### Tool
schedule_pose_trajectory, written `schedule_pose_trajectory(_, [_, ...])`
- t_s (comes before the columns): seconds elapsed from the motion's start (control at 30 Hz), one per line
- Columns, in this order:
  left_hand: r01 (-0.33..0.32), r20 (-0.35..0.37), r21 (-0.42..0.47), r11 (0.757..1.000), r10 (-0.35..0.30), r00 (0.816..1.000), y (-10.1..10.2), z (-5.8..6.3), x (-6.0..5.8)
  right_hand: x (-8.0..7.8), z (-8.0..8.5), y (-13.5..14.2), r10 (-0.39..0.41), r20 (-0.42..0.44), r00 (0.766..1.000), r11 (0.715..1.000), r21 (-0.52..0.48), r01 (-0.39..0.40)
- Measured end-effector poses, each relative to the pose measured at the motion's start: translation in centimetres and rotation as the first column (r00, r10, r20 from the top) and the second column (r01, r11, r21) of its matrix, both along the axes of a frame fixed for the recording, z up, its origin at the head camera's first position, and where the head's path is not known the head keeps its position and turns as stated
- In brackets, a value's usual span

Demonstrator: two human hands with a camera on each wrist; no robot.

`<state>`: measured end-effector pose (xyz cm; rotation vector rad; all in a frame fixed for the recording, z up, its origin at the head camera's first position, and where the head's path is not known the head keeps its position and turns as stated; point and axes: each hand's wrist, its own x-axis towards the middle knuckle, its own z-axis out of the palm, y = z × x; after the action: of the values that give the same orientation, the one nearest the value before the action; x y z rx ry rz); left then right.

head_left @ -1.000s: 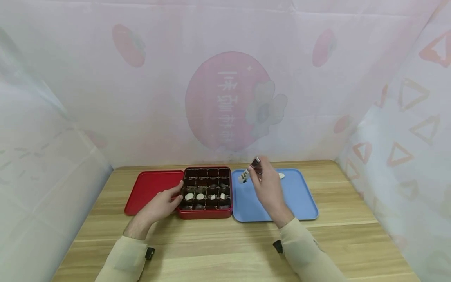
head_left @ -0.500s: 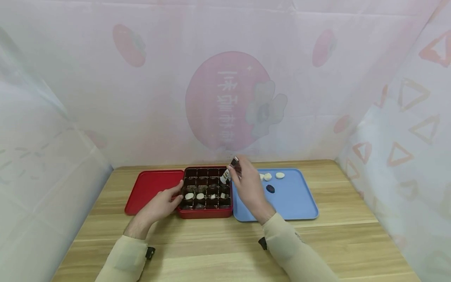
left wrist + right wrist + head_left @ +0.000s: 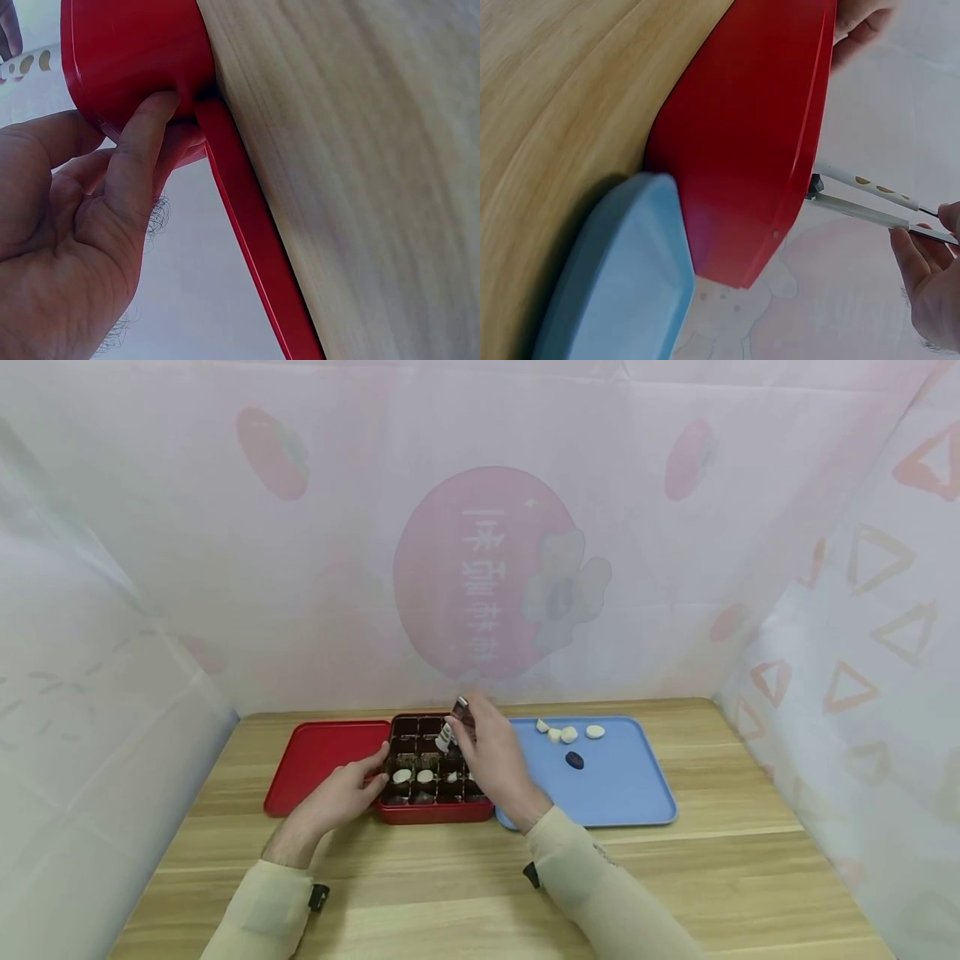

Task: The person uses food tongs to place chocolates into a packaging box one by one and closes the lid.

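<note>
Placing step apparently in hand: a dark piece [image 3: 814, 184] is held in the tongs [image 3: 866, 213] over the box [image 3: 435, 814]. Tongs are pinched by the right hand [image 3: 493, 756]; the box's left side is braced by the left hand [image 3: 343, 795], fingers loosely extended, nothing gripped. Next, likely: piece lowered inside, tongs eased apart.

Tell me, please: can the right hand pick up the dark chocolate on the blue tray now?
Probably not: nothing covers the dark chocolate, but the right hand holds tongs gripping another dark piece over the red box.
</note>
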<state>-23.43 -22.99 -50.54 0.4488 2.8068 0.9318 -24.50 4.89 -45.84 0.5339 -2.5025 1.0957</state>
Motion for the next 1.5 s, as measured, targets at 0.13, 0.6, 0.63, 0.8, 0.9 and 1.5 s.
schedule_pose_trajectory(0.13, [-0.001,-0.012,-0.003,1.000,0.001,1.000,0.0,0.0,0.1,0.0,0.0,-1.1,0.032,0.002,0.999,0.999,-0.007,-0.032])
schedule_pose_trajectory(0.6, [-0.013,-0.011,-0.004,1.000,0.013,1.000,0.0,0.3,0.4,-0.4,-0.4,-2.2,0.062,0.052,0.997,0.997,-0.047,-0.060])
schedule_pose_trajectory(0.63, [-0.013,-0.010,-0.004,1.000,0.012,1.000,0.0,0.2,0.4,-0.4,-0.4,-2.1,0.060,0.049,0.997,0.997,-0.052,-0.057])
schedule_pose_trajectory(0.8, [-0.011,0.000,0.002,1.000,0.011,1.000,0.1,0.2,0.3,-0.1,-0.2,-0.8,0.041,0.025,0.999,0.998,-0.056,-0.039])
schedule_pose_trajectory(0.9, [-0.008,0.001,0.002,1.000,0.008,1.000,0.0,0.1,0.3,0.3,0.0,0.2,0.024,0.019,1.000,0.998,-0.060,-0.023])
schedule_pose_trajectory(1.5, [-0.004,0.013,0.007,1.000,0.004,1.000,0.1,0.0,0.3,1.5,0.9,7.4,-0.064,0.026,0.998,0.988,-0.142,0.067])
